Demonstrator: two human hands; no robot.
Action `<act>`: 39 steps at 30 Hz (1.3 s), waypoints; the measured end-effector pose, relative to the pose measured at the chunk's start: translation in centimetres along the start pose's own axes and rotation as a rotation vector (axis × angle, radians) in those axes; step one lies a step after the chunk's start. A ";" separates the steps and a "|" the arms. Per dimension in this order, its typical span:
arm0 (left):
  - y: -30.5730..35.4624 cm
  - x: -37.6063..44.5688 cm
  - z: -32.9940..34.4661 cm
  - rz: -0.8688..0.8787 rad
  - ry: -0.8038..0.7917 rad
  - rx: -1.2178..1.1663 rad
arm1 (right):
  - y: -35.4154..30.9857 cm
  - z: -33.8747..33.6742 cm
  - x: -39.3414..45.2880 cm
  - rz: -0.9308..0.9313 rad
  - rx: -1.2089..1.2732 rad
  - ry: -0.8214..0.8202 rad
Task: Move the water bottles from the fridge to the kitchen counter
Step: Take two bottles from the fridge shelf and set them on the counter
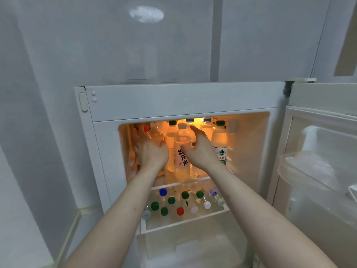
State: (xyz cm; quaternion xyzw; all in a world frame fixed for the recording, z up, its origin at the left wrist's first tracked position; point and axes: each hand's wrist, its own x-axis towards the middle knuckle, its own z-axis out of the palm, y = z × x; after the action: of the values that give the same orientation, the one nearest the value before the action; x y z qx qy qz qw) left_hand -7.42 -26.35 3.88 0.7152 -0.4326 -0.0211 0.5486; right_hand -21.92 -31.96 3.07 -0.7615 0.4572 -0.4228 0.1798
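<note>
- Left grip (149, 149): the hand is inside the lit upper compartment, fingers spread and laid against the clear plastic water bottle with a white cap (155, 132) at the left of the row. No closed hold round it is visible; I judge it unclasped and touching only.
- Right grip (200, 146): fingers straight to loosely bent, reaching beside the clear bottle with a white label bearing red and black characters (182, 151). It holds nothing; whether the thumb touches the label cannot be told.
- Task items: every bottle visible is in the white fridge (183, 101); none has come out. The worktop is not in view.
- Risk, crowding: the upper glass shelf (181, 180) carries bottles standing shoulder to shoulder, including the green-capped bottle with a green-and-white label (220, 144) just beside the right wrist. Drawing one out at an angle could topple its neighbours.
- Risk, slip: chilled plastic may be damp. A one-handed lift by the smooth body could slide.
- Risk, drop: a bottle tipped off the shelf edge would fall on the lower tray of upright bottles with green, red, white and blue caps (183, 205).
- Risk, door: the open fridge door with clear plastic bins (318, 161) stands close on the right; a wide swing of the right arm could strike it.
</note>
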 end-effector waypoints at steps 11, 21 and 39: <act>-2.4 2.8 2.1 -0.104 0.085 -0.029 | -0.1 2.9 2.4 -0.005 -0.118 0.057; -3.9 1.9 2.4 0.065 0.133 0.050 | 1.1 3.0 1.7 -0.067 -0.055 0.090; -4.7 -3.3 -0.8 0.198 -0.017 -0.049 | 1.6 2.2 -3.5 -0.079 0.027 0.060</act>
State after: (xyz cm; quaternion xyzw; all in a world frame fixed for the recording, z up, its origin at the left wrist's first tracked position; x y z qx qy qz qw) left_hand -6.26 -23.56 -1.08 0.6550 -0.5051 0.0164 0.5618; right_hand -21.82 -30.10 -0.87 -0.7635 0.4261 -0.4584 0.1594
